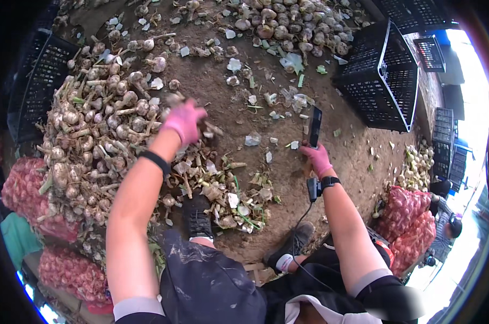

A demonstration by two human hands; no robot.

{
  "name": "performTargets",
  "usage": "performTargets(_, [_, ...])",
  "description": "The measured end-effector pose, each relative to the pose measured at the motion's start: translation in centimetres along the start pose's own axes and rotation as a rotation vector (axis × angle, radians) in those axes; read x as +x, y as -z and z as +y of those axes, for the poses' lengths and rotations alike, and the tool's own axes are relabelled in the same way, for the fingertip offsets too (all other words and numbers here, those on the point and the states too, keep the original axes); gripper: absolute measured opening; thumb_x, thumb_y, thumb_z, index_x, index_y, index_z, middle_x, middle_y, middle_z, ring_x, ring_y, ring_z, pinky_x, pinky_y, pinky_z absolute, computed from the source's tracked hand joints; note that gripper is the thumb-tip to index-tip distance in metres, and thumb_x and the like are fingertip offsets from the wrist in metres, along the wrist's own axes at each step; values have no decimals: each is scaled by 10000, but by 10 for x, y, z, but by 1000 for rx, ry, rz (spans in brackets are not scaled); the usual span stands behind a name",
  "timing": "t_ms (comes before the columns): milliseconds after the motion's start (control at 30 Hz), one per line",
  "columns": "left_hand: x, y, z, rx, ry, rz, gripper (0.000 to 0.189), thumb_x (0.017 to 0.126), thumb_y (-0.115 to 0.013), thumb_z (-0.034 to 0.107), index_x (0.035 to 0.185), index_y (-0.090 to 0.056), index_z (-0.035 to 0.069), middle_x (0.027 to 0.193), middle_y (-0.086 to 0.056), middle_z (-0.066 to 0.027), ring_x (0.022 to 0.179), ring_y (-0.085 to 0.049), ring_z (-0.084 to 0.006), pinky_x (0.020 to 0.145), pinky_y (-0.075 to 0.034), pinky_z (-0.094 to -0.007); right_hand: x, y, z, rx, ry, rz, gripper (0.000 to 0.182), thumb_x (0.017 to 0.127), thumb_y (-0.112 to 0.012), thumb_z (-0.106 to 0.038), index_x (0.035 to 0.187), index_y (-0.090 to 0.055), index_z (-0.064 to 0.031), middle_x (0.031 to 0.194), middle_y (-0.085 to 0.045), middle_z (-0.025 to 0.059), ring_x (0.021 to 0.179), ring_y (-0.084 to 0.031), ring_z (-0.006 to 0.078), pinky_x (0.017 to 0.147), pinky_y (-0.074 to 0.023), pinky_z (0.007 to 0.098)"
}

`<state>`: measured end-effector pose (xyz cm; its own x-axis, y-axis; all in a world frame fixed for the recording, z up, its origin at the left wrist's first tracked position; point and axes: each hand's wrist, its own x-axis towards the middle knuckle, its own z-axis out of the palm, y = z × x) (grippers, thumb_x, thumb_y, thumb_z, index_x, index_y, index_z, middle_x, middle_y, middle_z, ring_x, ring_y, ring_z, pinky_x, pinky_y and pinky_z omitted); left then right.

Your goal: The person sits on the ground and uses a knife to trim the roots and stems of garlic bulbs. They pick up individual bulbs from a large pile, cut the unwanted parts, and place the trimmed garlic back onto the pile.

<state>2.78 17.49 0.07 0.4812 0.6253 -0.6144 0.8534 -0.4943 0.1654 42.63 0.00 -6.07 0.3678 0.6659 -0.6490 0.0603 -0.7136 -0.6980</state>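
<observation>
My left hand (184,120), in a pink glove and blurred by motion, is over the right edge of a large heap of garlic bulbs with stems (119,117). Something pale and stem-like shows beside its fingers; whether the hand grips it cannot be told. In my right hand (317,158), also pink-gloved, is a tool with a broad, dark, flat blade (315,126), which points away from me above the dirt floor. A black device with a cable sits at my right wrist. Cut stems and dry skins (228,202) lie between my feet.
Black plastic crates stand at the right (394,77) and left (46,81). Another garlic heap (293,24) lies at the far side. Red mesh sacks of garlic lie at lower left (72,275) and right (410,231). Pale bulbs (416,166) and another person (445,227) are at the right.
</observation>
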Motion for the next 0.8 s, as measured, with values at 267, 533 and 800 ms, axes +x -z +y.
performTargets(267, [-78,-87,36,-589,-245,-34,418,723,-702,182,1134,-632,159,1192,-568,-150,1113,-574,-320,983,-457,-380,2,-6,0,-1,35,-35,324,701,-794,-109,983,-645,-50,809,-573,-33,733,-542,85,691,-458,236])
performTargets(533, [-115,-87,-4,-1622,30,242,448,957,-584,409,1257,-609,76,939,-653,8,740,-568,-59,645,-467,-215,-11,-13,-19,-13,-3,-66,322,735,-748,-147,993,-605,-19,788,-617,26,691,-589,134,626,-491,289])
performTargets(800, [-112,-105,17,-1454,-65,220,388,1010,-491,355,1152,-641,26,1008,-667,-43,938,-581,-108,835,-470,-257,-148,-176,-98,153,85,-610,405,785,-794,-201,1125,-642,-43,864,-667,11,735,-607,100,668,-487,243])
